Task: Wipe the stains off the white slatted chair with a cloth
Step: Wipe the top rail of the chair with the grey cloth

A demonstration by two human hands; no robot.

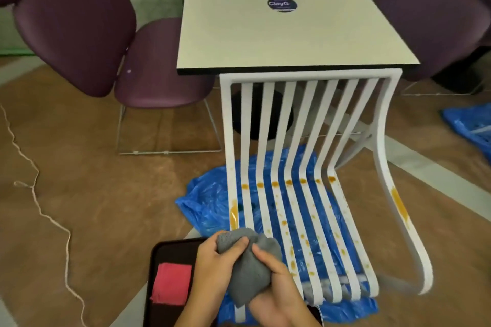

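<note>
Hiding chair (228, 127) front corner: gripped cloth (249, 273).

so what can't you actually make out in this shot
- Head view: the near-left seat slats of the white chair are hidden by the grey cloth, gripped by the left hand and right hand.
- Head view: small print on the table sticker is blurred.
- Head view: the dark tray is cut off by the bottom edge.
</note>
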